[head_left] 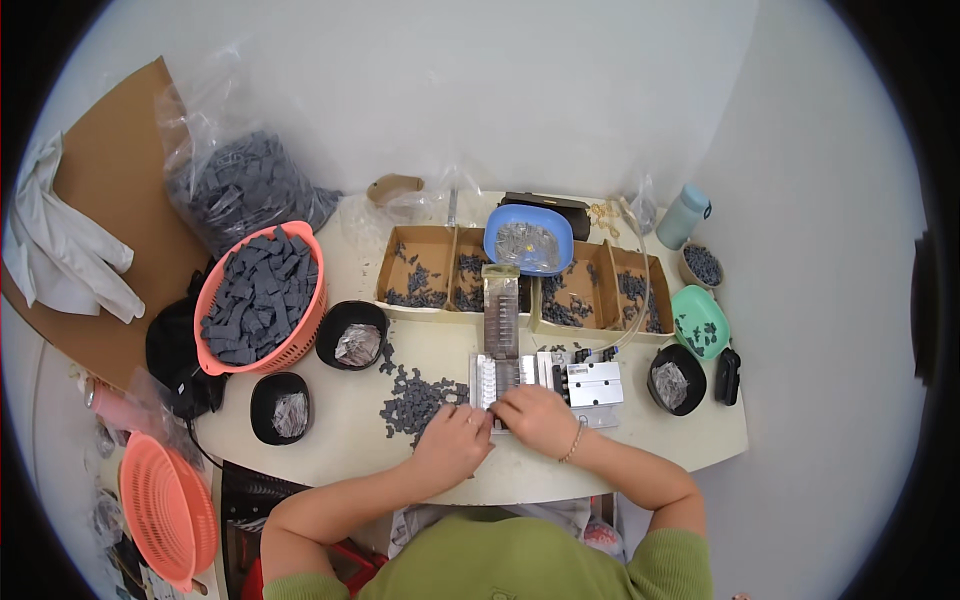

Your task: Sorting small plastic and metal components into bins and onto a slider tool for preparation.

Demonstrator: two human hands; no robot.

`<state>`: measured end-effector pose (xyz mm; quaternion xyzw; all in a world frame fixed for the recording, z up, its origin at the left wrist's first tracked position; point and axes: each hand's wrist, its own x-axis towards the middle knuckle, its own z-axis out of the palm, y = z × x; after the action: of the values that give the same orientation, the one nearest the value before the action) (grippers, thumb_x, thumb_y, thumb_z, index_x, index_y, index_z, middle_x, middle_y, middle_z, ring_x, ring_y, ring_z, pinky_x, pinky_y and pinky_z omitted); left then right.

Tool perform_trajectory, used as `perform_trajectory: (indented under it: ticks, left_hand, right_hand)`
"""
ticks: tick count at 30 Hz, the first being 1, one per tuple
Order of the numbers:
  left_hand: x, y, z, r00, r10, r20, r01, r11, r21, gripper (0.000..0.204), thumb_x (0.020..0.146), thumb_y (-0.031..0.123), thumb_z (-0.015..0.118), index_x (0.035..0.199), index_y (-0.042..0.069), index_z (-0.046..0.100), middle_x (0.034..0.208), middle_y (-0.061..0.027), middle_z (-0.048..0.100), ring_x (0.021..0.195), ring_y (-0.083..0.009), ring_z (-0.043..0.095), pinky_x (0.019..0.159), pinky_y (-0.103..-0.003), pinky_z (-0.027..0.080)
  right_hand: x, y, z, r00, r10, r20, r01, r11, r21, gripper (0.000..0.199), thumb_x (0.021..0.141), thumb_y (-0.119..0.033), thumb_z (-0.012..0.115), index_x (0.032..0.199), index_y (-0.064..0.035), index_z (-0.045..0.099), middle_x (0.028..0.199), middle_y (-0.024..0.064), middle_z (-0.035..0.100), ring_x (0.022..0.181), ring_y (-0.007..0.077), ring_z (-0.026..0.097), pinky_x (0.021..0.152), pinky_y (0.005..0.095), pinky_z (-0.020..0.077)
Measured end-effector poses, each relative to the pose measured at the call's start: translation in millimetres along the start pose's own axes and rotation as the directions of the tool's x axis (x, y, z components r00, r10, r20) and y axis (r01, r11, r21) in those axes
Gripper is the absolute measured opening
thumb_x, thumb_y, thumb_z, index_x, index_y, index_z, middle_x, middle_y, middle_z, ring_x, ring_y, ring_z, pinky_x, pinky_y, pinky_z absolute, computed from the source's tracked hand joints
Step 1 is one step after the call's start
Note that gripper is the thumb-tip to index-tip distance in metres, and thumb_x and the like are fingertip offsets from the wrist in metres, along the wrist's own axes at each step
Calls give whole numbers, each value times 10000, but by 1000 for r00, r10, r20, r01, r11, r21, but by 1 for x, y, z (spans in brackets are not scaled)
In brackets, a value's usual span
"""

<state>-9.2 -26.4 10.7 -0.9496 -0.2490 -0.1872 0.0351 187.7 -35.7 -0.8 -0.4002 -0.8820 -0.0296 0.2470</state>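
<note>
My left hand (452,446) and my right hand (540,421) meet at the front of a metal fixture (595,386) on the table. The fingers of both are bent and pinched together at its near edge; whatever they hold is too small or hidden. In the fixture a row of white slots (487,378) runs away from me, beside an upright clear-fronted magazine (502,320). Just left of the left hand lies a loose pile of small dark grey plastic pieces (418,402). A bracelet (573,441) is on my right wrist.
Behind the fixture stands a divided cardboard tray (600,322) of grey pieces, with a blue bowl (528,214) on it. Black bowls (268,385) of thin metal parts flank the work area. A pink basket (312,345) of grey blocks stands left; a green bowl (716,300) and bottle (683,217) stand right.
</note>
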Motion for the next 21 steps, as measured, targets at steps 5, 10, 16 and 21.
perform_trajectory:
  ticks: [5,10,16,21]
  left_hand:
    - [3,-44,-16,996,-92,18,93,936,-339,188,719,136,701,894,71,671,870,-74,574,839,-271,556,728,-378,442]
    - [49,-93,-12,963,-217,-163,168,949,-268,144,747,110,681,879,56,664,889,-115,608,868,-311,581,766,-420,457]
    - [67,-72,32,950,-312,25,297,873,-387,387,829,121,619,1159,-37,494,971,-207,607,935,-355,588,815,-429,468]
    - [62,-59,52,866,-487,114,420,584,-694,482,824,90,625,1266,-2,457,1020,-145,590,911,-275,605,823,-372,478]
  right_hand:
    - [-4,-17,-7,997,-60,49,65,990,-122,319,754,-124,575,1040,12,610,890,64,550,849,204,544,695,312,462]
    - [-6,-17,-16,999,-26,44,28,999,-39,352,792,-142,560,1113,-2,596,1057,82,585,987,204,546,786,317,452]
    - [-19,-16,0,998,-49,41,57,974,-219,357,818,-147,525,1147,-23,589,1135,90,598,1062,195,546,827,319,454]
    - [-25,-17,-8,996,-51,67,66,967,-248,366,801,-133,532,1142,-13,590,1142,93,593,1072,198,547,829,323,456]
